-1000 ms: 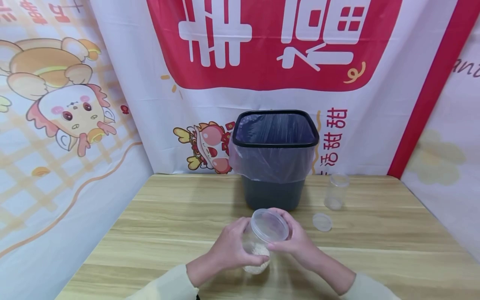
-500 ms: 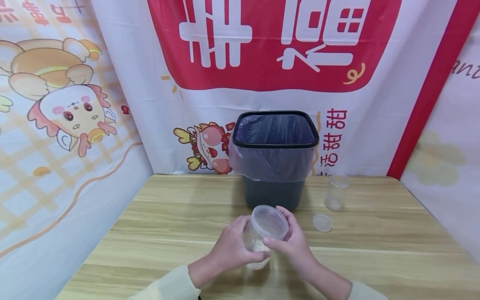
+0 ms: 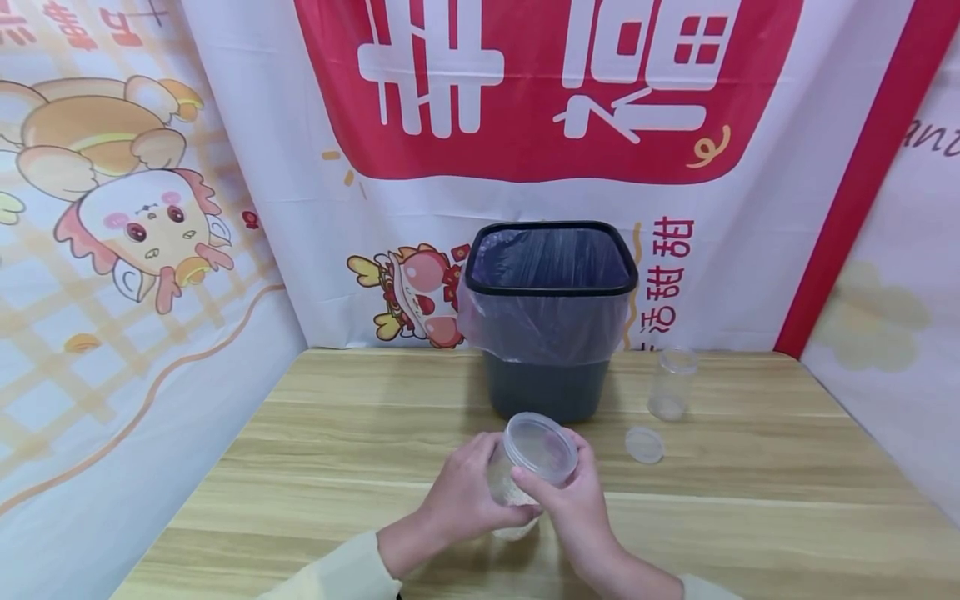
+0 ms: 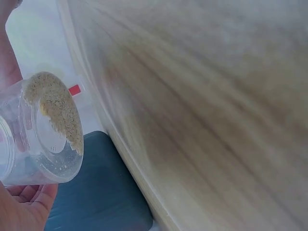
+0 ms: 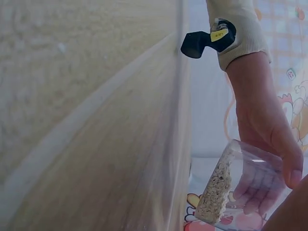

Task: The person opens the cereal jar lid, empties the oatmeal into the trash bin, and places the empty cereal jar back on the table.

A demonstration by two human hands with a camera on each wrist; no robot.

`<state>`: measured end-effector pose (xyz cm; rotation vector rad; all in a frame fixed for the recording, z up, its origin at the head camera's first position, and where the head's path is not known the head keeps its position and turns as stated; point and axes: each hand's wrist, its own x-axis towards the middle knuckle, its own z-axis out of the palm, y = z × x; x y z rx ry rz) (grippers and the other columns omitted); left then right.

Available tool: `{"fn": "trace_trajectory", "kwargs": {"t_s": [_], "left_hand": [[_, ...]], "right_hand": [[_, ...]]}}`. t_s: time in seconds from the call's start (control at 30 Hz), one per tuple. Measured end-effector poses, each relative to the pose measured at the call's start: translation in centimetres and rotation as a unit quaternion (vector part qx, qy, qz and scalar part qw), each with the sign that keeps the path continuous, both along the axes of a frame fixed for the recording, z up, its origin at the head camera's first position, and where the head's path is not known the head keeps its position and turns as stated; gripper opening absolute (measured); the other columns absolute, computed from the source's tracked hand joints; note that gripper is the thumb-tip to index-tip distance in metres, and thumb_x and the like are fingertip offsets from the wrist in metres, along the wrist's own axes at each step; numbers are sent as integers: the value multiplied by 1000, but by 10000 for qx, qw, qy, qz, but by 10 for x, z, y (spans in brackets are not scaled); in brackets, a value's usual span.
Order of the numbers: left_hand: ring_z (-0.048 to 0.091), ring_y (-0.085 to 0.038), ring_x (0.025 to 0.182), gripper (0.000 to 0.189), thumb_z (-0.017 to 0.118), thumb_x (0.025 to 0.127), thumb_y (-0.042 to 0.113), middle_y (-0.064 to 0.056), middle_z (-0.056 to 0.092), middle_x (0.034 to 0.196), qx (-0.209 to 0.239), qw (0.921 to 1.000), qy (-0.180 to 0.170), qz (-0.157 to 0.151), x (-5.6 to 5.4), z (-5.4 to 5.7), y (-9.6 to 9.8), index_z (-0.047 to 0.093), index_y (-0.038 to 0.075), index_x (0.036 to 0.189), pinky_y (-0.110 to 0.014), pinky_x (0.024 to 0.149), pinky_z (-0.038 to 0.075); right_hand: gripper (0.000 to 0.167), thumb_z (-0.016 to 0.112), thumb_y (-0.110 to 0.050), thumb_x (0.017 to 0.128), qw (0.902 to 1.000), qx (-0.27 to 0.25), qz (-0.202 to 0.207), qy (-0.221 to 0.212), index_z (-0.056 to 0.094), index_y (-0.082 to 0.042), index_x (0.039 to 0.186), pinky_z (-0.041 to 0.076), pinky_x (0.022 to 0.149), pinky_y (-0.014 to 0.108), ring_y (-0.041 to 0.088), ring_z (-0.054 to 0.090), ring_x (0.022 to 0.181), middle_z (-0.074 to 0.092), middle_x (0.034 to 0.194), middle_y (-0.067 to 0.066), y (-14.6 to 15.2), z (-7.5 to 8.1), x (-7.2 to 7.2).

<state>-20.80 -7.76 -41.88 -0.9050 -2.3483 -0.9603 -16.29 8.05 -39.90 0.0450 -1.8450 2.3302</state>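
Observation:
A clear plastic jar point(image 3: 504, 482) with a translucent screw lid point(image 3: 542, 450) stands tilted between both hands, low over the wooden table. Pale, flake-like grains point(image 4: 60, 108) lie banked against its base and one side in the left wrist view. My left hand point(image 3: 468, 492) grips the jar's body, fingers wrapped round it. On the other side, my right hand point(image 3: 577, 500) grips the lid at its rim, the thumb lying across the near edge. The right wrist view shows the left hand point(image 5: 262, 120) curled round the clear wall, above the grains.
A dark bin point(image 3: 547, 392) with a black rim and a plastic liner stands behind the hands. To its right are a second clear jar point(image 3: 672, 392), upright, and a loose round lid point(image 3: 645, 445) on the wooden table point(image 3: 322, 442). Printed cloth hangs behind and at both sides.
The jar has risen slightly. My right hand has turned round the lid, its thumb shifting left along the near rim and its forearm swinging left. The left hand keeps its grip.

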Motion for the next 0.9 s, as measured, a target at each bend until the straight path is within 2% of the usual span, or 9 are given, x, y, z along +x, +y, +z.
{"fn": "trace_trajectory", "kwargs": {"t_s": [0.13, 0.23, 0.4, 0.5, 0.6, 0.73, 0.8, 0.9], "left_hand": [[58, -8, 89, 77, 87, 60, 52, 7, 61, 103, -31, 10000, -9, -33, -1, -1, -1, 60, 8, 117, -28, 74, 51], [57, -8, 88, 77, 86, 61, 53, 7, 61, 103, -45, 10000, -42, -57, -1, -1, -1, 60, 8, 117, -29, 74, 51], [57, -9, 85, 78, 86, 61, 53, 9, 60, 101, -72, 9998, -129, -91, 0, 1, -3, 60, 8, 118, -28, 72, 50], [58, -11, 84, 78, 87, 60, 52, 8, 60, 102, -90, 9997, -181, -131, 0, 2, -5, 60, 8, 119, -27, 72, 50], [59, -12, 86, 78, 87, 61, 50, 7, 61, 104, -104, 9995, -200, -230, -1, 2, -6, 59, 7, 119, -27, 73, 50], [58, -10, 88, 78, 87, 62, 50, 7, 61, 105, -119, 9990, -208, -366, -1, 1, -7, 59, 6, 120, -27, 74, 50], [58, -9, 89, 78, 87, 62, 50, 7, 61, 106, -124, 9989, -239, -392, -1, 1, -7, 58, 7, 121, -27, 75, 50], [57, -9, 89, 78, 87, 62, 50, 6, 61, 106, -126, 9990, -247, -349, -2, 1, -7, 58, 7, 121, -28, 75, 50]], "right_hand": [[74, 80, -5, 77, 9998, 198, -34, -45, 35, -1, 136, 47, 89, 25, 29, 53, 113, 51, 130, 16, 1, -3, -2], [74, 80, -4, 76, 9996, 259, 86, -10, 37, -3, 135, 48, 88, 26, 30, 54, 113, 52, 128, 16, 5, -4, -4], [73, 80, 2, 73, 9976, 240, 619, 200, 41, -4, 135, 49, 89, 28, 32, 53, 113, 52, 128, 16, 16, -8, -11], [72, 78, 4, 73, 9930, 340, 1041, 452, 42, -1, 135, 49, 90, 30, 31, 54, 112, 52, 128, 18, 26, -11, -18], [72, 76, 4, 75, 9822, 407, 1643, 810, 39, 5, 137, 49, 92, 31, 28, 54, 113, 50, 129, 22, 36, -15, -26], [74, 73, 3, 78, 9578, 304, 2575, 1238, 33, 11, 139, 47, 95, 34, 31, 52, 117, 45, 132, 25, 48, -17, -36], [74, 72, 2, 79, 9481, 242, 2861, 1367, 31, 11, 140, 46, 97, 35, 33, 51, 118, 44, 134, 25, 51, -17, -39], [76, 72, 1, 80, 9426, 132, 3001, 1457, 30, 10, 142, 45, 98, 34, 32, 51, 119, 45, 135, 22, 52, -18, -42]]}}
